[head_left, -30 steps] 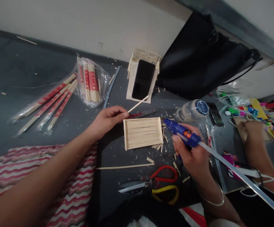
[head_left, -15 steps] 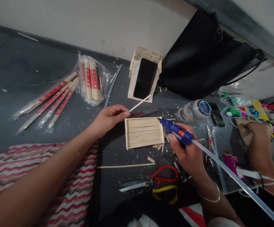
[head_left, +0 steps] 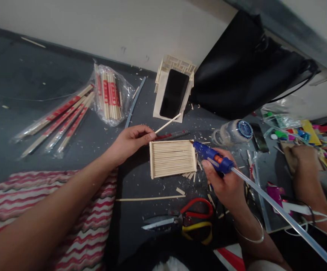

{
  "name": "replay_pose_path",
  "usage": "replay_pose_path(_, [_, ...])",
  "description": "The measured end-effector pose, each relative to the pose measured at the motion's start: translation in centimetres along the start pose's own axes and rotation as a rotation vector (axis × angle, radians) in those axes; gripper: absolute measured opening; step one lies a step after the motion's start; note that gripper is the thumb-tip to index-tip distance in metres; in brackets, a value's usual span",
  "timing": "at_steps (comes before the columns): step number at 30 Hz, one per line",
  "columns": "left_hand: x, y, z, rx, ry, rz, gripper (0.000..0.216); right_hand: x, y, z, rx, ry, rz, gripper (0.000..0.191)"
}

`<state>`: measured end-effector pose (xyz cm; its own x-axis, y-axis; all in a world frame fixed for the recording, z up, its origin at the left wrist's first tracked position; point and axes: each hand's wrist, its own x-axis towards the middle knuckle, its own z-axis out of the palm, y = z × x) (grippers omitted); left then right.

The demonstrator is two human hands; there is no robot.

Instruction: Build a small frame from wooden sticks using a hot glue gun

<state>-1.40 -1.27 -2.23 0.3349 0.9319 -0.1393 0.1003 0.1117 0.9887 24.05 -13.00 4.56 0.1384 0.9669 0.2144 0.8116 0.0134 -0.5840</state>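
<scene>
My left hand (head_left: pixel 137 142) pinches one end of a thin wooden stick (head_left: pixel 167 123), which points up and to the right. Just below it lies a small rectangular panel (head_left: pixel 173 159) of wooden sticks set side by side, with raised strips along its edges. My right hand (head_left: pixel 222 180) is wrapped round a blue glue gun (head_left: pixel 213 156). The gun's nozzle is at the panel's upper right corner; whether it touches cannot be made out. From the gun's back end a long clear glue stick (head_left: pixel 276 207) runs to the lower right.
Red-and-yellow-handled scissors (head_left: pixel 186 220) and a loose stick (head_left: pixel 152 198) lie in front. Wrapped chopsticks (head_left: pixel 64 116) are at the left. A phone (head_left: pixel 174 93) leans on a stick-built stand behind; a jar (head_left: pixel 233 131) lies to its right. Another person's hand (head_left: pixel 307 158) works at far right.
My right hand and the glue gun have shifted very slightly to the right. The other person's hands have moved a little. My left hand keeps its hold on the stick.
</scene>
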Motion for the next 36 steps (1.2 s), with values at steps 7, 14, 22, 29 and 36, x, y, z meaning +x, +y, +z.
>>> replay_pose_path(7, [-0.07,-0.02,0.01,-0.012,-0.001,-0.005,0.036,0.01,-0.17,-0.12,0.011,-0.044,0.047,0.031])
replay_pose_path(14, [-0.04,-0.01,-0.04,-0.01,-0.011,0.008,0.035,-0.1,-0.06,0.15,0.01,-0.032,0.033,0.032])
replay_pose_path(22, [-0.02,0.09,0.03,-0.009,-0.012,0.005,0.035,-0.48,0.56,0.54,0.016,-0.002,0.031,0.033])
replay_pose_path(29, [-0.08,0.1,-0.05,0.007,-0.007,0.0,0.037,-0.3,0.16,0.07,0.043,-0.057,0.094,0.033])
replay_pose_path(36, [0.04,-0.14,-0.01,-0.006,-0.011,0.002,0.036,-0.33,0.28,-0.16,-0.043,0.014,0.02,0.033])
